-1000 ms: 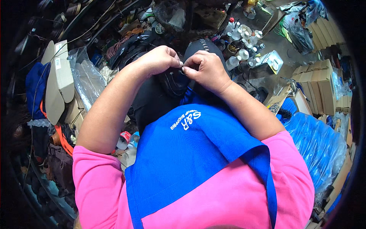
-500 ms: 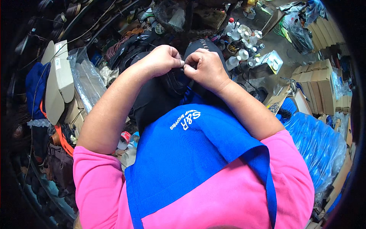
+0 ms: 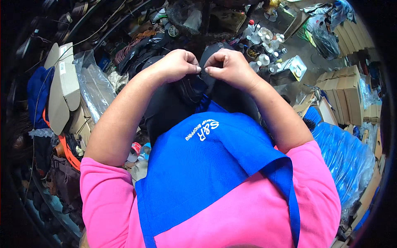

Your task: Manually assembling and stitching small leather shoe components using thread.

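Observation:
My left hand [image 3: 180,66] is closed, thumb and forefinger pinched together above my dark-clad knees. Across a small gap, my right hand [image 3: 231,69] curls with its thumb and forefinger tips together. Whatever is pinched in either hand is too small or too thin to make out. Just below the hands, a black item [image 3: 192,90], perhaps a shoe, rests between my legs; dark cloth around it blurs its outline. A blue apron [image 3: 190,165] covers my lap and front.
Several plastic bottles [image 3: 264,58] stand beyond my right hand, near a white and yellow tin [image 3: 294,66]. Stacked cardboard [image 3: 341,97] and a blue plastic-wrapped bundle [image 3: 343,155] lie to the right. On the left are cardboard pieces [image 3: 66,93] and clear plastic sheeting [image 3: 93,78].
My right hand has moved slightly right and turned, so a gap now shows between the fingertips of both hands. The left hand has barely moved.

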The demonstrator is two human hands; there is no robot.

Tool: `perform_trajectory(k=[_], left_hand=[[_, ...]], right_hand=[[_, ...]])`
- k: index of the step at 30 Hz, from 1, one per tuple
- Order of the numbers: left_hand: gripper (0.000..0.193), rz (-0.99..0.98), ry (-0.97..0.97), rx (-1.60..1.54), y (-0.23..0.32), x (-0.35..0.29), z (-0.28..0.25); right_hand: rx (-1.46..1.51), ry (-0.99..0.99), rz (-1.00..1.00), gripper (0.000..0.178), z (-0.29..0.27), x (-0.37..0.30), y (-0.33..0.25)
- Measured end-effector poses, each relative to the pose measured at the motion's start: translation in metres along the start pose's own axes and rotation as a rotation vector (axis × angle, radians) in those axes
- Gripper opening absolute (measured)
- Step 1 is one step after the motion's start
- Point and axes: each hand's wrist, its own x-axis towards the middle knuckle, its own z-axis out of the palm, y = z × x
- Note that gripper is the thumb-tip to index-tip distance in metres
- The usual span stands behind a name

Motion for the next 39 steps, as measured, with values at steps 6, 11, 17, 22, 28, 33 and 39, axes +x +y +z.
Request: perform_trajectory(k=[6, 11, 17, 22, 28, 33, 39], left_hand=[[0.018, -0.054, 0.001, 0.020, 0.000, 0.001, 0.000], [0.017, -0.080, 0.013, -0.012, 0.002, -0.001, 0.002], [0.014, -0.044, 0.007, -0.049, -0.001, -0.005, 0.000], [0.014, -0.006, -0.026, 0.008, 0.010, -0.010, -0.004], [0.019, 0.028, 0.040, 0.231, 0.016, -0.008, 0.000], [0.017, 0.241, 0.034, 0.497, 0.019, -0.005, 0.001], [0.014, 0.397, 0.106, 0.666, 0.015, -0.003, 0.009]], right_hand=[[-0.093, 0.023, -0.045, 0.018, 0.012, -0.002, 0.001], [-0.153, 0.074, -0.052, 0.017, 0.019, -0.004, 0.004], [-0.253, 0.123, -0.024, 0.018, 0.022, -0.002, 0.000], [-0.362, 0.115, -0.054, 0.018, 0.021, 0.000, 0.001], [-0.364, 0.038, -0.005, 0.020, 0.014, 0.006, -0.002], [-0.019, -0.235, 0.248, 0.014, -0.002, 0.020, 0.001], [-0.182, -0.316, 0.191, 0.013, -0.007, 0.027, -0.003]])
